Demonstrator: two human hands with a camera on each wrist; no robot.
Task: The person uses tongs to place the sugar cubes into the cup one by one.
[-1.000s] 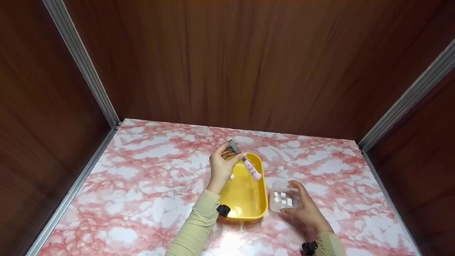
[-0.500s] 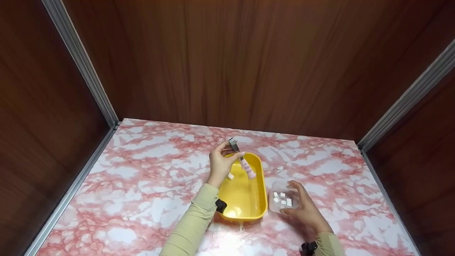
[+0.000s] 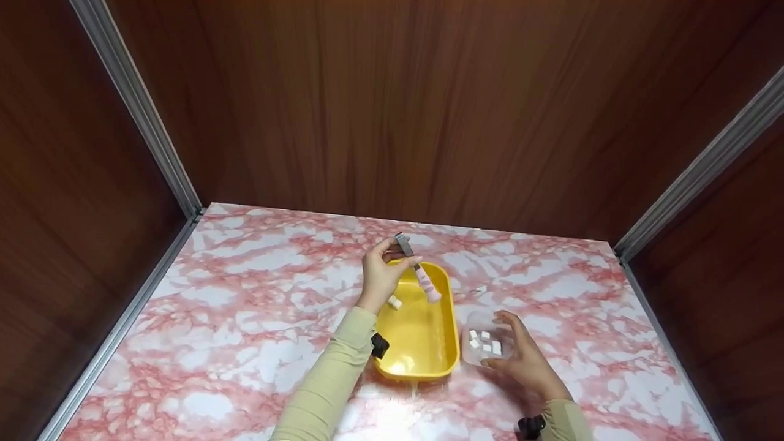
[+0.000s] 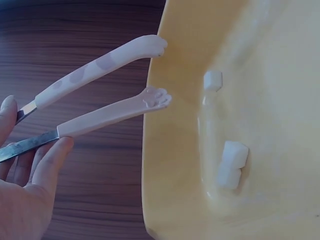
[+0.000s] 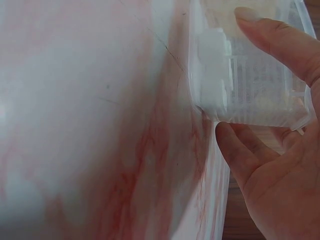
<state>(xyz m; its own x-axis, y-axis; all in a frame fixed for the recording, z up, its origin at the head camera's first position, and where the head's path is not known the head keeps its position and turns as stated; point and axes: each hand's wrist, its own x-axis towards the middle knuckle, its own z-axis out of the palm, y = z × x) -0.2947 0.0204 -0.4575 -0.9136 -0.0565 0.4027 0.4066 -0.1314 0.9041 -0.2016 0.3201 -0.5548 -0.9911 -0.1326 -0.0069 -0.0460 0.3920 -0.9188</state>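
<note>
The left of the two hands [image 3: 381, 277] holds the metal part of a pair of tongs [image 3: 427, 285] between thumb and fingers; its pink, paw-shaped tips stand apart with nothing between them. Over the last second the tongs have swung steeper, their tips drawing back from the right wall of the yellow tray [image 3: 421, 337], while the wrist has shifted a little and a second cube has come into the head view. That seems to mean the tongs are being repositioned rather than carrying anything. The left wrist view shows three white cubes [image 4: 234, 154] lying on the tray floor, two of them touching. Whether the tips touch the tray's rim cannot be told.

Just right of the tray is a clear box [image 5: 265, 95] with five white pieces [image 3: 496, 347] inside. The right hand [image 3: 528, 361] grips it from the right, thumb on the near side and fingers at the far side, and has hardly moved.

The bench [image 3: 214, 346] has a pink-and-white marbled top, shining beneath the tray. Dark wood-grain panels [image 3: 392, 122] rise at the left, back and right, and grey metal strips [image 3: 136, 104] run up the corners.
</note>
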